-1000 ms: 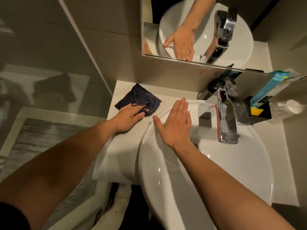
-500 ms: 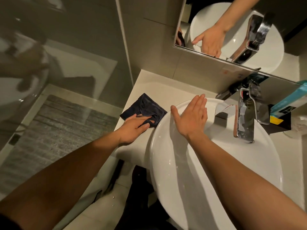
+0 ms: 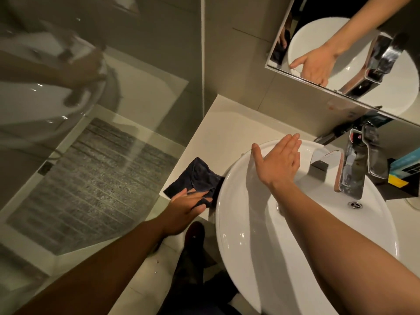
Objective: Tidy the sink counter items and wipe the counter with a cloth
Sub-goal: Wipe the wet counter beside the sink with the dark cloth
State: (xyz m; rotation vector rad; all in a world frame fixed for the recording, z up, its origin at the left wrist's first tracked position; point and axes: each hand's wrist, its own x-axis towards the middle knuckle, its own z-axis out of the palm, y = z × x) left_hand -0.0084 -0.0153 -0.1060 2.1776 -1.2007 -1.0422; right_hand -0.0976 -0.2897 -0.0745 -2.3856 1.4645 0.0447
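A dark blue cloth [image 3: 197, 176] lies on the white counter [image 3: 225, 123] at its front left corner, against the rim of the round white basin [image 3: 250, 246]. My left hand [image 3: 186, 205] presses flat on the cloth's near edge, fingers over the fabric. My right hand [image 3: 278, 163] rests flat, fingers straight and together, on the basin's far left rim, holding nothing.
A chrome faucet [image 3: 354, 164] stands at the basin's back, with a mirror [image 3: 354, 46] above it. A teal and yellow box [image 3: 404, 169] in a dark holder sits at the far right. A glass shower panel [image 3: 91, 133] runs along the left. The floor lies below the counter's front edge.
My left hand has dragged the cloth from the back of the counter toward its front edge. The right hand has stayed on the basin rim. My view has shifted.
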